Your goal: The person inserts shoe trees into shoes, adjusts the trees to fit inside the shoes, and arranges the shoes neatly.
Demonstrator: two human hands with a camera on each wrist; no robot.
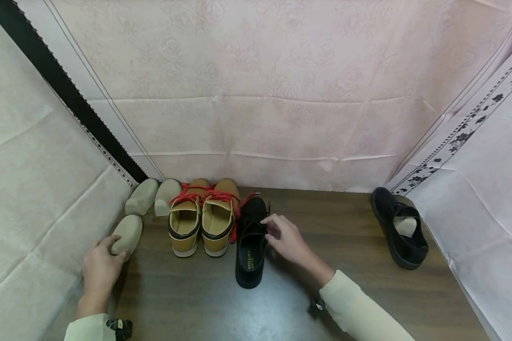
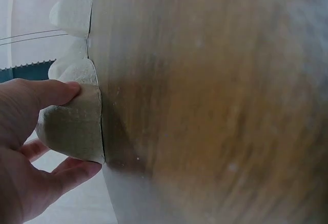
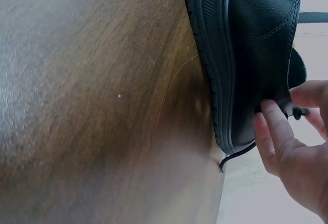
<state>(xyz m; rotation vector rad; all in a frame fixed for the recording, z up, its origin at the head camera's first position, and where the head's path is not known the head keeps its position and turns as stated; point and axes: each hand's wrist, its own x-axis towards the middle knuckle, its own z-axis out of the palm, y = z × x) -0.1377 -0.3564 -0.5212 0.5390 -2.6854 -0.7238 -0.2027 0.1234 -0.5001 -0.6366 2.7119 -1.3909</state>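
In the head view my left hand [image 1: 104,269] holds a cream moulded shoe insert [image 1: 129,233] low over the floor at the left. The left wrist view shows fingers and thumb on opposite sides of this insert [image 2: 77,124]. My right hand [image 1: 289,239] is at the right side of a black lace-up shoe [image 1: 251,251], which stands toe away from me. Fingertips touch the shoe [image 3: 241,80] near its laces in the right wrist view; no firm grip shows. Two more cream inserts, the left one [image 1: 142,196] and the right one [image 1: 168,196], lie behind the held one.
Tan shoes [image 1: 216,222] with red laces stand side by side, left of the black shoe. Another black shoe [image 1: 398,227] with a cream insert inside sits by the right cloth wall [image 1: 486,199]. Pale cloth [image 1: 260,118] hangs behind the wooden floor [image 1: 324,213].
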